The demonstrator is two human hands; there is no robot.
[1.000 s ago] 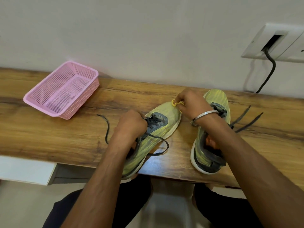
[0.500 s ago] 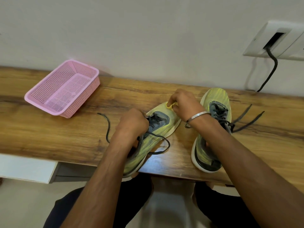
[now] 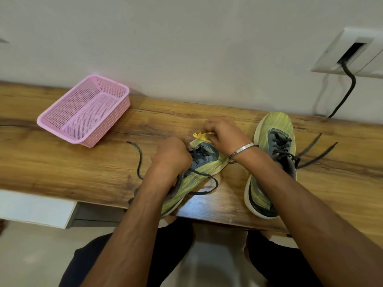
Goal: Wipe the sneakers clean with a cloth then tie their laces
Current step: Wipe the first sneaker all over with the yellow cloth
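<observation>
Two yellow-green sneakers with grey tongues and loose dark laces lie on the wooden shelf (image 3: 62,166). The left sneaker (image 3: 196,172) is tilted, heel over the front edge. My left hand (image 3: 172,156) grips it at the tongue. My right hand (image 3: 221,135) presses a small crumpled yellow cloth (image 3: 202,136) against its toe. The right sneaker (image 3: 271,141) stands apart to the right, partly behind my right forearm, its laces (image 3: 315,150) spread on the wood.
An empty pink mesh basket (image 3: 85,110) sits at the back left against the white wall. A wall socket (image 3: 352,52) with a black cable hangs at the upper right. One loose lace end (image 3: 136,154) trails left of the left sneaker.
My right hand with the yellow cloth has shifted a little over the left sneaker's toe. My left hand keeps its grip at the tongue. The right sneaker shows more from behind my forearm.
</observation>
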